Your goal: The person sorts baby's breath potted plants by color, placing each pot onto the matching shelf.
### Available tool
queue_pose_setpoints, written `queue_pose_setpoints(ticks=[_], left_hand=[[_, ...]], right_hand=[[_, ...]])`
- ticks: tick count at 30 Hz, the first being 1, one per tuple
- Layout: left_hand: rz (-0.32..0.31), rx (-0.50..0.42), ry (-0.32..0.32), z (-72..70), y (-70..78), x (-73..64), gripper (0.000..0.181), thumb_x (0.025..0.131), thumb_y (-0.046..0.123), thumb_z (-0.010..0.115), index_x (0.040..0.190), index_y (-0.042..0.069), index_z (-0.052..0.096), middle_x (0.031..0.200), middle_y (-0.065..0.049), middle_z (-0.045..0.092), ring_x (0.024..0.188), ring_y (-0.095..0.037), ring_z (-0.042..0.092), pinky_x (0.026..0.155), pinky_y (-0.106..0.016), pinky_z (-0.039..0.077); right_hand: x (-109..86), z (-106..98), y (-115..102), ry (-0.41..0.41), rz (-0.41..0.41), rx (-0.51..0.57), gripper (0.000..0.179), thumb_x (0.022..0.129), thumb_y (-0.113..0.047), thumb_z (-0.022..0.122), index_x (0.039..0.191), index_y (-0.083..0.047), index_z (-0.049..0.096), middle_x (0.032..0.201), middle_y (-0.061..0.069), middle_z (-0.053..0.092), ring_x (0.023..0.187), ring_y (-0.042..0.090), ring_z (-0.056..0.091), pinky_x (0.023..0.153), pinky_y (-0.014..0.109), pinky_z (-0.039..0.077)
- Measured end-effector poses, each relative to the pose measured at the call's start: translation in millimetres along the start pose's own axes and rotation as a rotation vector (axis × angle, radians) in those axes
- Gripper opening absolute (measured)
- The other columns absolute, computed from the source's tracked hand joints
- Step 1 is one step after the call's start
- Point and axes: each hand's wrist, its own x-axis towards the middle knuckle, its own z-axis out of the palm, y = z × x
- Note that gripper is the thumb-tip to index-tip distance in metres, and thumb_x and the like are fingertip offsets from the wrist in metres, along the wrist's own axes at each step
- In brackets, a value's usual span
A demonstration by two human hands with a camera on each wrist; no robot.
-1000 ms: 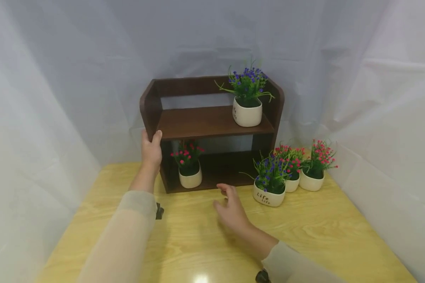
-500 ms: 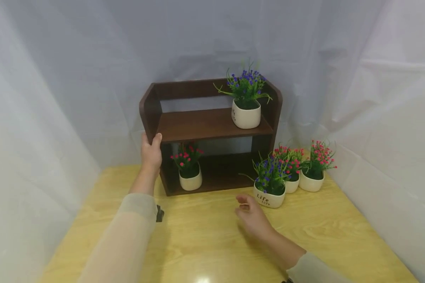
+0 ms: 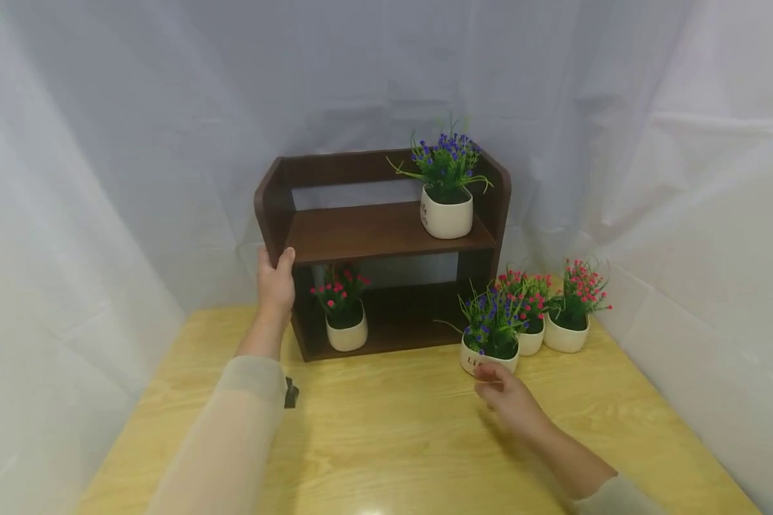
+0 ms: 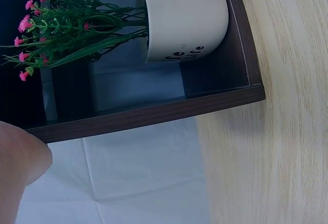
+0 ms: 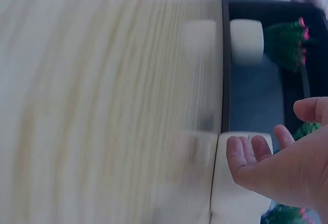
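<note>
My left hand (image 3: pixel 275 290) grips the left side panel of a dark brown two-tier wooden shelf (image 3: pixel 354 234), thumb on the front edge. In the head view my right hand (image 3: pixel 518 409), fingers loosely bent and holding nothing, is in front of a white pot with purple flowers (image 3: pixel 489 325), partly covering its "Life" lettering. Whether they touch is unclear. The right wrist view shows that hand (image 5: pixel 289 172) with its fingers spread. A purple-flowered pot (image 3: pixel 447 214) stands at the upper tier's right end. On the lower tier, at the left, stands a pink-flowered pot (image 3: pixel 346 335).
Two more white pots with pink flowers, one nearer (image 3: pixel 530 340) and one farther right (image 3: pixel 567 336), stand on the wooden table (image 3: pixel 373 429) beside the shelf. White sheeting (image 3: pixel 348 71) hangs behind and along both sides.
My right hand has moved rightward across the table, from before the shelf to the purple-flowered pot. The left hand keeps its grip on the shelf; the head view has shifted slightly.
</note>
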Motion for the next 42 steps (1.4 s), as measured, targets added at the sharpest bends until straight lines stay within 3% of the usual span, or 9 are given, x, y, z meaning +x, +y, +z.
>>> queue_pose_setpoints(ticks=[3, 8, 15, 21, 24, 27, 31, 37, 42], left_hand=[[0.006, -0.002, -0.001, 0.7, -0.6, 0.3, 0.063, 0.112, 0.033, 0.050, 0.168, 0.015, 0.030, 0.175, -0.009, 0.038, 0.166, -0.023, 0.029, 0.140, -0.039, 0.019], [0.012, -0.006, -0.001, 0.6, -0.4, 0.9, 0.064, 0.112, 0.033, 0.050, 0.169, 0.016, 0.029, 0.175, -0.009, 0.038, 0.166, -0.023, 0.029, 0.140, -0.038, 0.018], [0.008, 0.000, 0.011, 2.7, 1.4, -2.6, 0.063, 0.112, 0.033, 0.051, 0.169, 0.016, 0.029, 0.175, -0.008, 0.038, 0.166, -0.023, 0.029, 0.140, -0.040, 0.019], [0.039, -0.015, 0.026, 5.7, 5.1, -4.4, 0.059, 0.111, 0.030, 0.051, 0.165, 0.011, 0.034, 0.171, -0.012, 0.043, 0.163, -0.025, 0.034, 0.139, -0.040, 0.021], [0.027, -0.009, 0.029, 4.6, 4.5, -5.2, 0.060, 0.111, 0.030, 0.051, 0.165, 0.011, 0.034, 0.171, -0.012, 0.043, 0.163, -0.025, 0.034, 0.139, -0.040, 0.021], [0.019, -0.003, 0.024, 3.2, 3.0, -4.5, 0.060, 0.111, 0.031, 0.052, 0.165, 0.012, 0.034, 0.172, -0.011, 0.042, 0.164, -0.025, 0.033, 0.139, -0.041, 0.021], [0.022, -0.006, 0.013, 2.7, 1.6, -2.2, 0.059, 0.111, 0.032, 0.052, 0.165, 0.014, 0.035, 0.172, -0.010, 0.042, 0.165, -0.024, 0.031, 0.139, -0.041, 0.020], [0.028, -0.033, 0.021, 2.4, 0.6, -0.5, 0.058, 0.111, 0.030, 0.051, 0.163, 0.012, 0.035, 0.172, -0.012, 0.041, 0.164, -0.025, 0.031, 0.139, -0.041, 0.019], [0.030, -0.018, 0.029, 2.8, 0.3, -1.6, 0.058, 0.110, 0.032, 0.053, 0.162, 0.011, 0.037, 0.170, -0.013, 0.043, 0.162, -0.026, 0.034, 0.139, -0.042, 0.021]], right_hand=[[-1.8, -11, 1, 0.015, 0.025, 0.002, 0.037, 0.109, -0.011, 0.058, 0.142, 0.006, 0.056, 0.143, 0.028, 0.061, 0.119, 0.025, 0.063, 0.089, 0.033, 0.057], [-1.1, -27, 3, 0.052, 0.029, -0.052, 0.036, 0.110, -0.014, 0.058, 0.140, 0.005, 0.058, 0.139, 0.027, 0.064, 0.121, 0.029, 0.064, 0.093, 0.035, 0.058], [4.9, -48, 9, 0.100, 0.056, -0.064, 0.038, 0.111, -0.017, 0.058, 0.142, 0.006, 0.057, 0.141, 0.026, 0.062, 0.120, 0.026, 0.061, 0.091, 0.028, 0.054], [16.2, -64, 13, 0.088, 0.051, -0.054, 0.048, 0.110, -0.020, 0.061, 0.148, 0.006, 0.048, 0.149, 0.029, 0.052, 0.133, 0.039, 0.059, 0.091, 0.029, 0.054], [21.8, -70, 16, 0.053, 0.055, -0.038, 0.059, 0.108, -0.019, 0.064, 0.154, 0.007, 0.038, 0.155, 0.031, 0.043, 0.143, 0.048, 0.052, 0.096, 0.033, 0.054], [27.0, -74, 18, 0.024, 0.043, -0.026, 0.070, 0.107, -0.017, 0.066, 0.160, 0.008, 0.029, 0.161, 0.033, 0.034, 0.151, 0.052, 0.043, 0.111, 0.045, 0.053], [32.3, -77, 21, -0.010, 0.027, 0.000, 0.082, 0.103, -0.013, 0.070, 0.165, 0.008, 0.021, 0.167, 0.035, 0.026, 0.156, 0.057, 0.033, 0.127, 0.061, 0.040], [41.0, -80, 27, -0.070, 0.011, 0.002, 0.094, 0.100, -0.009, 0.073, 0.168, 0.010, 0.011, 0.171, 0.039, 0.020, 0.159, 0.061, 0.025, 0.130, 0.066, 0.032], [47.8, -81, 31, -0.075, -0.002, -0.017, 0.097, 0.099, -0.007, 0.074, 0.168, 0.010, 0.008, 0.169, 0.040, 0.023, 0.157, 0.062, 0.029, 0.129, 0.067, 0.034]])
